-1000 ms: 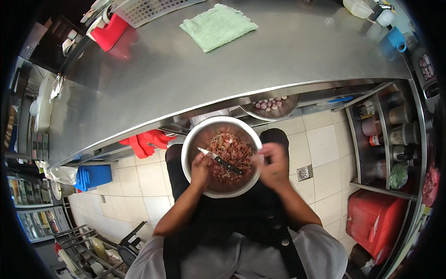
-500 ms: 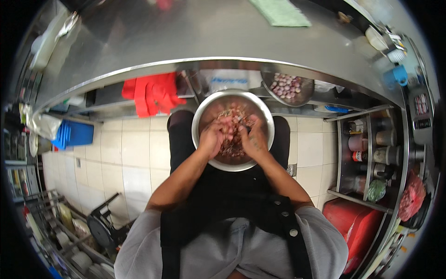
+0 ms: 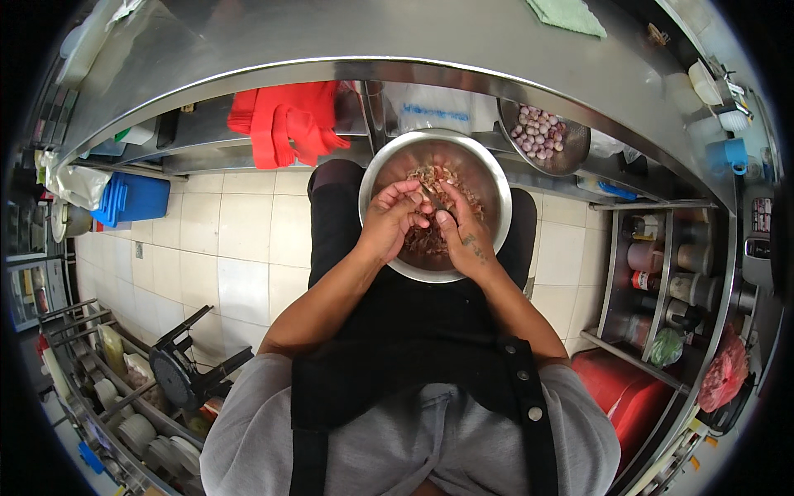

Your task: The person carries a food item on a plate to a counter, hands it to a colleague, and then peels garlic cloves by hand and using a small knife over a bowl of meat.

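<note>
A wide steel bowl (image 3: 501, 194) rests on my lap between my knees, holding reddish-brown shallots and loose papery skins (image 3: 426, 241). Over it, my left hand (image 3: 389, 219) is closed in a pinch, fingertips close to those of the other hand; whatever lies in them is too small to make out. My right hand (image 3: 467, 236) grips a small knife (image 3: 432, 198), its dark slim blade showing between thumb and fingers and pointing toward the left fingertips. Beyond the bowl, to the right, a metal colander (image 3: 572, 157) of pale purple peeled shallots (image 3: 538, 132) sits on the under-shelf.
A steel counter (image 3: 356, 37) spans the front, with a green cloth (image 3: 569, 15) on top. Red cloth-like bags (image 3: 285, 124) hang from the shelf below. Blue bins (image 3: 136, 198) stand left, a black folding stool (image 3: 186, 368) lower left, a jar rack (image 3: 662, 273) and red container (image 3: 616, 393) right.
My hands, blurred and farther apart before, have come together above the bowl. The whole view has shifted slightly, so bowl and shelf appear higher and farther right.
</note>
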The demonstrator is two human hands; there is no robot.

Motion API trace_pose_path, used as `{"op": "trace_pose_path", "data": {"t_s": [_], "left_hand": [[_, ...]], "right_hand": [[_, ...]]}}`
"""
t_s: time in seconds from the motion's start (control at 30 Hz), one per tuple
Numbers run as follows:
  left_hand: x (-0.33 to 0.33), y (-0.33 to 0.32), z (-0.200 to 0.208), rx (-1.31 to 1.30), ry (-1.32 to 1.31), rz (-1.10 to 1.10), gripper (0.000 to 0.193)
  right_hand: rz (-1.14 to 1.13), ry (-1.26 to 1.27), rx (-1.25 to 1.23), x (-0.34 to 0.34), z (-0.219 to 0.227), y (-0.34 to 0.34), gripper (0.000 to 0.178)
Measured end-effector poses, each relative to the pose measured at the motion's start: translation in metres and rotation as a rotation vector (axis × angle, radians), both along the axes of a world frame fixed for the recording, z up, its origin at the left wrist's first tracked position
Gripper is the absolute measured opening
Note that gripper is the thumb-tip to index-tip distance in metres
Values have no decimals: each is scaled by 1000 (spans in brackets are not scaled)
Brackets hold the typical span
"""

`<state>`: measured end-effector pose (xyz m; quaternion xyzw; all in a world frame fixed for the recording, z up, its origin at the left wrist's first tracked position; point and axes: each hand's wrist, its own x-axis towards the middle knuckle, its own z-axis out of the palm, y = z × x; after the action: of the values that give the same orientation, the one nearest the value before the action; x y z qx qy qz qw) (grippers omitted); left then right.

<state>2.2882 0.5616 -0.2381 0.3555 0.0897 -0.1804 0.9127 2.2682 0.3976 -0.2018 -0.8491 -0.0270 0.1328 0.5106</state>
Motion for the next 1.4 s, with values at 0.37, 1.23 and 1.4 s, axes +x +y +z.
{"op": "trace_pose_path", "data": {"t_s": [0.37,1.23,1.4], "left_hand": [[-4,-2,-11,-29,34,-62,20],[-15,-12,-25,79,80,21,13],[-17,-20,-38,310,-28,137,16]], "right_hand": [[74,223,267,-2,2,-12,46],[-111,273,362,-11,-30,4,39],[-295,404,383,-6,-29,19,38]]}}
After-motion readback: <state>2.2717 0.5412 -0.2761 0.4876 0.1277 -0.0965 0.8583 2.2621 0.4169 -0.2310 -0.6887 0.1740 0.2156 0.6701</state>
